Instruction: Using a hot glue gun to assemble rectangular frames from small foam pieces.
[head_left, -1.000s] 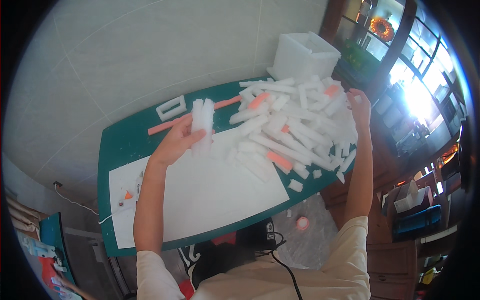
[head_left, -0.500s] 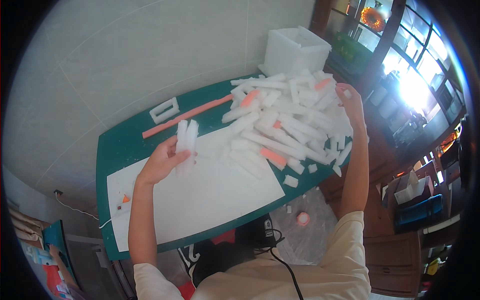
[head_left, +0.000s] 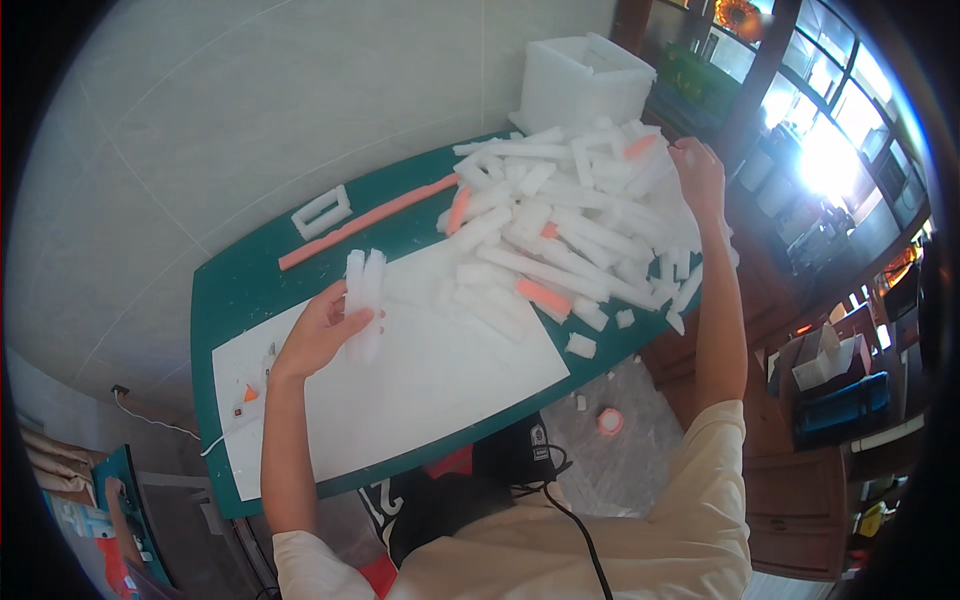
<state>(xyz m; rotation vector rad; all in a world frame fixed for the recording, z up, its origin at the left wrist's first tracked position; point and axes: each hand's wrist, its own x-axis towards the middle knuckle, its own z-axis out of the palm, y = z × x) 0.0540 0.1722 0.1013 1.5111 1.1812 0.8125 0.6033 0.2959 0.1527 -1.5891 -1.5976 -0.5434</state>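
Note:
My left hand (head_left: 310, 338) is closed around two white foam strips (head_left: 365, 285), held upright side by side above a white board (head_left: 440, 400). Across the table, my right hand (head_left: 697, 172) has its fingers curled in at the far right edge of a heap of white foam pieces (head_left: 590, 215). What sits in those fingers, if anything, is hidden. A few pink foam pieces (head_left: 543, 297) are mixed into the heap.
On the green table (head_left: 225, 290) lie a long pink foam strip (head_left: 370, 222) and a small white foam frame (head_left: 322, 212). A white foam box (head_left: 580, 90) stands at the back. A wooden cabinet (head_left: 795, 510) is at the right. A pink-and-white roll (head_left: 610, 421) lies on the floor.
My right hand has curled its fingers in and shifted slightly at the heap's edge. A pink piece at the heap's left has turned and slid left. My left hand still holds the strips.

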